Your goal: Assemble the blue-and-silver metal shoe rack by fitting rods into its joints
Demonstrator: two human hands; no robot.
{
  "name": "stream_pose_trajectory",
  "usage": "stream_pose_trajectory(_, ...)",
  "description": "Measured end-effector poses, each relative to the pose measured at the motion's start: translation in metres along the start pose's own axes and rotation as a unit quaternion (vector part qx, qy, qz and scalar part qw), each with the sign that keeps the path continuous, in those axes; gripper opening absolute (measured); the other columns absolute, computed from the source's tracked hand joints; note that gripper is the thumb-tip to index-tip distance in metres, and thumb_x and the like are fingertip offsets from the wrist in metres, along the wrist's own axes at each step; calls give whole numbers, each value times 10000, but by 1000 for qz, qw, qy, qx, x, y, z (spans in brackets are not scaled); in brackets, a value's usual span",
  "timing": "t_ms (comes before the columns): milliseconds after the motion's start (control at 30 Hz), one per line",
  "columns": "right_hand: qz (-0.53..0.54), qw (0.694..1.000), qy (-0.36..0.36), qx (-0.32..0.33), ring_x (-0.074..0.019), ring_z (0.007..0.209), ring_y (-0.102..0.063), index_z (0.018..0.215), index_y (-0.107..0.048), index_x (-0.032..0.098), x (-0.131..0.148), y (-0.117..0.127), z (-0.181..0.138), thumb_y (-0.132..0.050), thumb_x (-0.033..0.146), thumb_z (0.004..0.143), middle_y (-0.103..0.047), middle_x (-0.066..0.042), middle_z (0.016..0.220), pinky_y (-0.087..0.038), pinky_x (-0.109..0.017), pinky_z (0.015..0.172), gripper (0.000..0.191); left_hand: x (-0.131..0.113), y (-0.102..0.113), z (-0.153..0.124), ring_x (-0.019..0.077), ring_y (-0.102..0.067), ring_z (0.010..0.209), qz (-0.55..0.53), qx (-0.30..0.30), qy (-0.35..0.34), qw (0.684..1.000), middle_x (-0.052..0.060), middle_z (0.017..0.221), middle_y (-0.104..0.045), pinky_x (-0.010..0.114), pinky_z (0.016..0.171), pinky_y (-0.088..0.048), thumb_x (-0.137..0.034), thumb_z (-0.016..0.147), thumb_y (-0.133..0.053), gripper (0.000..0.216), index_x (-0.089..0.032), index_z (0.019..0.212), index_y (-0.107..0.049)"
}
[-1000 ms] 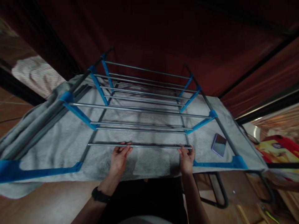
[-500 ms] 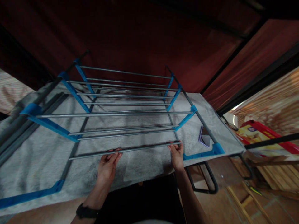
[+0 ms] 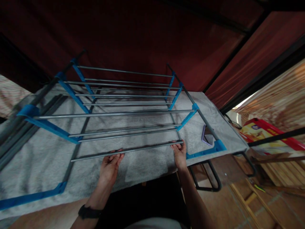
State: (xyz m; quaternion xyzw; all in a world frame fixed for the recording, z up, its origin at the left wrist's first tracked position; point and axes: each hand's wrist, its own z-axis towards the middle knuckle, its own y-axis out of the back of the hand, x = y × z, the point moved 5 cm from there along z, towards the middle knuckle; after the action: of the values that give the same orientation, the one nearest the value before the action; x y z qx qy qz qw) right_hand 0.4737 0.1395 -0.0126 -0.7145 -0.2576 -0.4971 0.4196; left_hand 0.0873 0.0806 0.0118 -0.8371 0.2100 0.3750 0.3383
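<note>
A loose grey metal tube lies across the front of a rack frame of grey tubes and blue plastic brackets. My left hand grips the tube left of its middle, with a black band on the wrist. At the tube's right end, my right hand closes its fingers round it. The tube's left end reaches the rack's lower left upright. Beside my right hand is the blue front right bracket. Several crossbars span the rack behind the held tube.
The rack lies on a table with a grey cloth. A phone rests on the cloth at the right. More grey tubes lie at the left. A red and yellow box stands right of the table, and a dark red curtain hangs behind.
The view has shifted slightly. Both hands keep their hold on the tube, which stays in nearly the same place across the rack.
</note>
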Motion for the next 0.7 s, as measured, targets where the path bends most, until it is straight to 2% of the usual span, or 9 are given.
stream_pose_trajectory(300, 5, 1000, -7, -4, -187, 877, -756, 1323, -604, 332, 2, 0, -1, -955, 401, 647, -720, 87, 896, -663, -455, 1001, 765, -3, -2, -2, 197, -814, 979, 6, 3, -7, 1000, 0, 837, -797, 346, 1013, -653, -62, 687, -952, 323, -219, 790, -690)
stream_pose_trajectory(467, 12, 1000, -9, -15, -155, 837, -730, 1324, -589, 306, 1, 1, -1, -940, 413, 677, -663, 112, 836, -645, -408, 1009, 743, -5, -3, -2, 173, -809, 932, -3, -1, -5, 1000, -8, 831, -803, 336, 1002, -655, -40, 718, -914, 289, -222, 792, -703)
stream_pose_trajectory(600, 8, 1000, -10, -19, -152, 816, -704, 1306, -582, 319, -1, 1, 0, -943, 448, 668, -619, 126, 793, -649, -391, 993, 744, -5, -2, -3, 196, -828, 991, 1, 10, -8, 1000, -9, 829, -804, 346, 1028, -648, -80, 711, -947, 296, -220, 836, -718)
stream_pose_trajectory(700, 5, 1000, -7, -14, -149, 817, -696, 1291, -592, 317, -1, 1, 0, -938, 446, 680, -603, 127, 790, -647, -399, 1009, 714, -5, 0, -3, 198, -830, 965, -1, 15, -11, 1000, -24, 784, -779, 353, 1034, -649, -93, 698, -966, 313, -217, 828, -709)
